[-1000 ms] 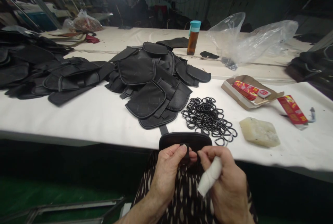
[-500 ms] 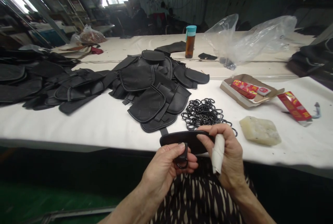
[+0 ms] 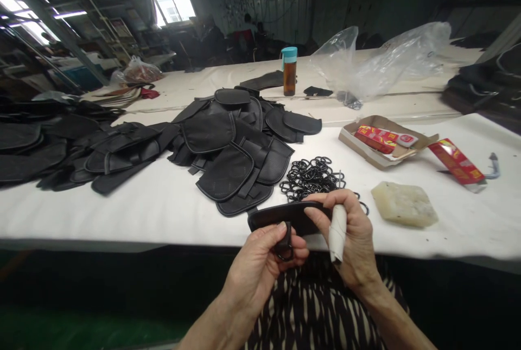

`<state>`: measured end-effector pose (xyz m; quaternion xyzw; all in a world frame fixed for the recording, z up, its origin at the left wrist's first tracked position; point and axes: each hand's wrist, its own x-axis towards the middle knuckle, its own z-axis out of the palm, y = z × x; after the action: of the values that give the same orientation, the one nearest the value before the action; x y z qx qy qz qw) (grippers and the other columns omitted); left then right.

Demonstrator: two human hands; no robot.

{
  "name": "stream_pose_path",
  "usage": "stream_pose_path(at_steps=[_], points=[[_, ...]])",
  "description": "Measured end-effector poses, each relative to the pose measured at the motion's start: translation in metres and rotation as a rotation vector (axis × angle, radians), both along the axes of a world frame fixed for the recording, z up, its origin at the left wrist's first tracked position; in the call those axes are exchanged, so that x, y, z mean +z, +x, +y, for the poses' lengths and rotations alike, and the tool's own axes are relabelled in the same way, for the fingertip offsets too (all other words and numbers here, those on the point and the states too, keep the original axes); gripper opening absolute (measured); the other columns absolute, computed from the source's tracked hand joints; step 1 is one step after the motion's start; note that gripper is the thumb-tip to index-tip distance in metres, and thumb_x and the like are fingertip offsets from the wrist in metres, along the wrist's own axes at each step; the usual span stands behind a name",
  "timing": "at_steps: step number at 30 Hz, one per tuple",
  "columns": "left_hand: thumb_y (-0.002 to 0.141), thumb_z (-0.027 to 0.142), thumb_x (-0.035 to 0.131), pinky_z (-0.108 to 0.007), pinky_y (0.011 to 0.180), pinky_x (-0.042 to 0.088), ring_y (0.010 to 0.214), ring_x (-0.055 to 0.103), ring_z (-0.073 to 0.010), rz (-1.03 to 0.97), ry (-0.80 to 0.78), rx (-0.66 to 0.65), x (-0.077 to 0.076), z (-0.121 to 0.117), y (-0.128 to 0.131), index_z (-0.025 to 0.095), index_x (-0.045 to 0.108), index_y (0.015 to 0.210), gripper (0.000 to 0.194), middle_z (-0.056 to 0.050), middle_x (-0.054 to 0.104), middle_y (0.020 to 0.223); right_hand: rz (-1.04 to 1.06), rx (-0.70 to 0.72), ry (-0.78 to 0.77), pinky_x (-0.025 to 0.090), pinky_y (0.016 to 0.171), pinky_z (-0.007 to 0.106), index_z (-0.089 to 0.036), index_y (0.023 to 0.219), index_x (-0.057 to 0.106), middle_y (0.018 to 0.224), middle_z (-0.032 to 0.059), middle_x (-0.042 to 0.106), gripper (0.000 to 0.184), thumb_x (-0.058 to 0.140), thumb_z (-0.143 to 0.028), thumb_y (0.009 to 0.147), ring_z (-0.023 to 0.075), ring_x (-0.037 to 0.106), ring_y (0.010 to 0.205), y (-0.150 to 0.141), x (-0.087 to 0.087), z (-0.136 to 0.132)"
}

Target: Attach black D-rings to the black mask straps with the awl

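My left hand (image 3: 262,260) pinches a short black strap with a black D-ring (image 3: 284,246) on it, thumb and fingers closed. The strap belongs to a black leather flap piece (image 3: 280,213) held just above the table's front edge. My right hand (image 3: 349,236), with a white bandage round one finger, grips the flap's right end. Just beyond the hands lies a pile of loose black D-rings (image 3: 313,175). A heap of similar black flap pieces (image 3: 234,144) sits behind it.
More black pieces (image 3: 61,146) are stacked at the left. A pale yellowish block (image 3: 404,205), an open cardboard box with red packets (image 3: 380,141), a loose red packet (image 3: 456,161), a brown bottle with teal cap (image 3: 289,71) and a clear plastic bag (image 3: 378,62) lie right and back.
Both hands have risen from my lap to the table edge with the flap. The D-ring now shows on the strap in my left fingers; my right hand shifted to the flap's right end.
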<state>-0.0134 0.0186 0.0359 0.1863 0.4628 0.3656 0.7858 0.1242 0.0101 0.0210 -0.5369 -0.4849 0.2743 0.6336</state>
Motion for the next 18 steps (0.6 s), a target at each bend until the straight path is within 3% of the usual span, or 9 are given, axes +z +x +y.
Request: stream_pose_path(at_steps=[18], points=[[0.079, 0.018, 0.060, -0.028, 0.060, 0.054, 0.055, 0.066, -0.0169, -0.028, 0.009, 0.044, -0.0038, -0.0035, 0.0014, 0.008, 0.066, 0.074, 0.013, -0.009, 0.070, 0.063, 0.026, 0.038, -0.002, 0.048, 0.072, 0.027, -0.023, 0.080, 0.045, 0.087, -0.0011, 0.068, 0.017, 0.061, -0.018, 0.080, 0.0137, 0.062, 0.080, -0.0009, -0.0010, -0.0042]])
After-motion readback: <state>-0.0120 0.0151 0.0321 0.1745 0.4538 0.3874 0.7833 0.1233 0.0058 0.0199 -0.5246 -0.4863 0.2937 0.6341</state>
